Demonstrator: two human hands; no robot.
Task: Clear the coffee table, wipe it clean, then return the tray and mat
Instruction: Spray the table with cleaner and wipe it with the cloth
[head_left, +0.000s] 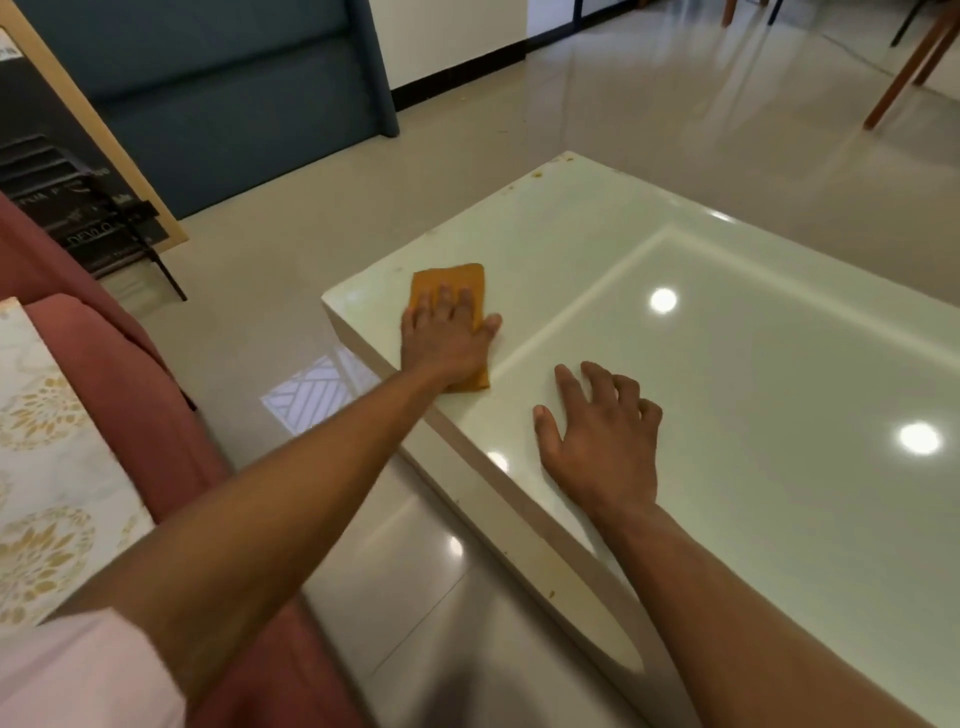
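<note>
1. Right hand (602, 431): flat on the coffee table (753, 364) near its front edge, fingers spread, holding nothing.
2. Left hand (447, 332): fingers straight, pressing an orange cloth (449, 280) onto the table's near-left corner.

A single wide-angle view from the person's head looks forward and steeply down, close over the near corner of the glossy white rectangular coffee table (753, 364), which fills the right and centre of the frame. Both forearms enter from the bottom edge; edges bow slightly.
</note>
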